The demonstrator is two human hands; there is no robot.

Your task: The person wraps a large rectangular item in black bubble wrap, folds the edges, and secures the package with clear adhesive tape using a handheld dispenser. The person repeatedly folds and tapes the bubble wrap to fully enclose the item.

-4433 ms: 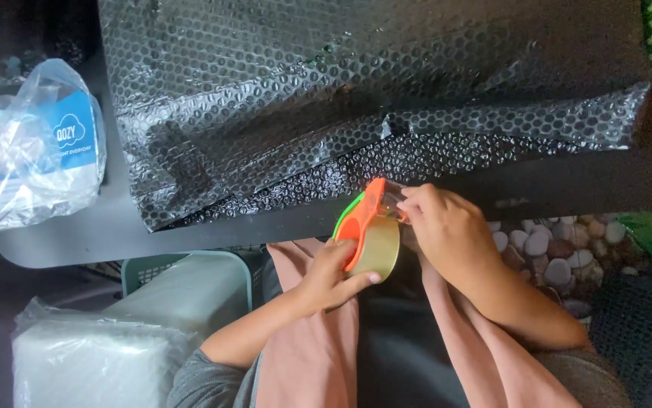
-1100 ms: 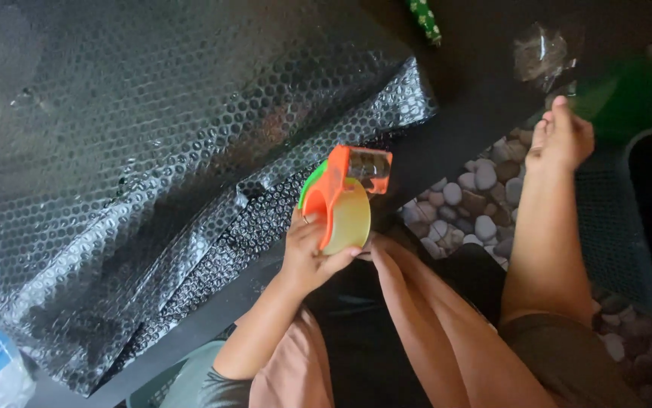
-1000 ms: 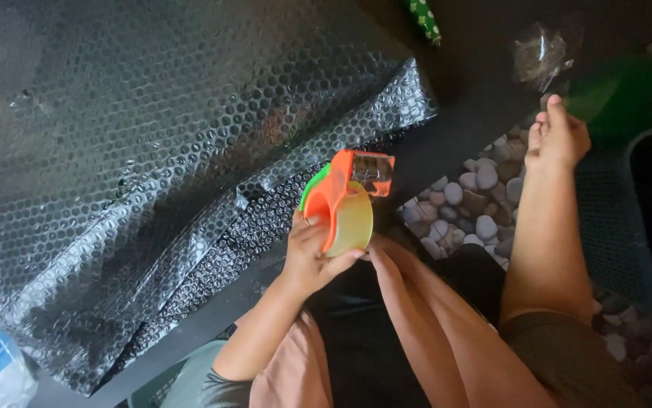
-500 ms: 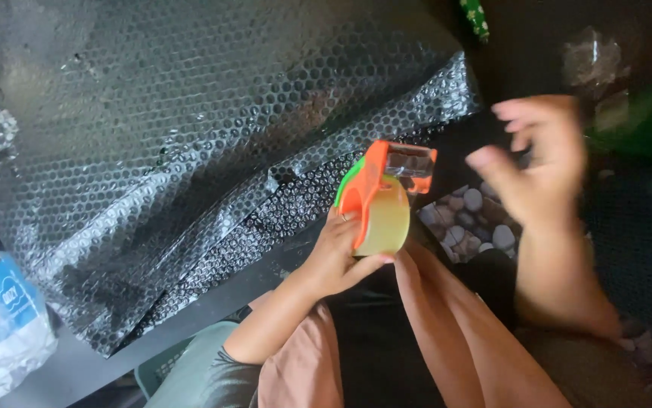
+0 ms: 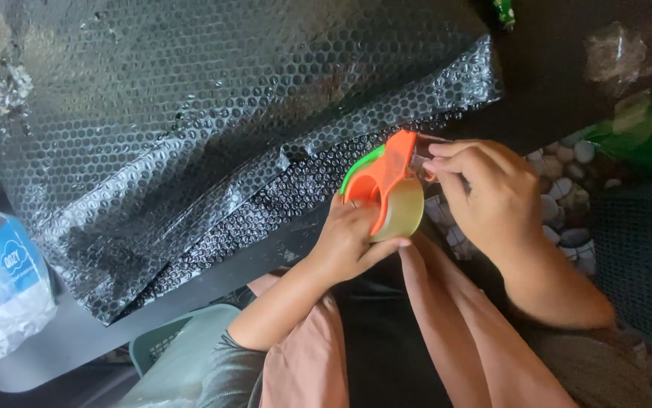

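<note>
At the left edge of the frame lies a clear plastic bag with a blue printed label [image 5: 1, 291], on the grey table surface [image 5: 61, 344]. To its right, a large sheet of black bubble wrap [image 5: 212, 128] covers most of the upper half of the frame; it is folded, and its lower edge runs in a slant from the lower left up to the upper right. Below it, at the bottom of the frame, a pale green plastic basket [image 5: 182, 355] shows under the table edge.

In the centre, the left hand [image 5: 348, 245] grips an orange and green plastic tape dispenser with a roll of tan tape [image 5: 386, 193]. The fingers are curled firmly around the roll and the handle, and the thumb presses the side of the roll. The dispenser is held in the air just in front of the lower edge of the bubble wrap, above the person's lap with pink trousers [image 5: 446, 332].

Just right of it, the right hand [image 5: 492, 193] touches the front end of the dispenser. Its fingertips are bent together in a pinch there; I cannot tell if they hold the tape end.

Behind this hand, a floor of small round pebbles [image 5: 567, 189] is visible, and a dark mesh basket [image 5: 639, 257] stands at the right edge.
</note>
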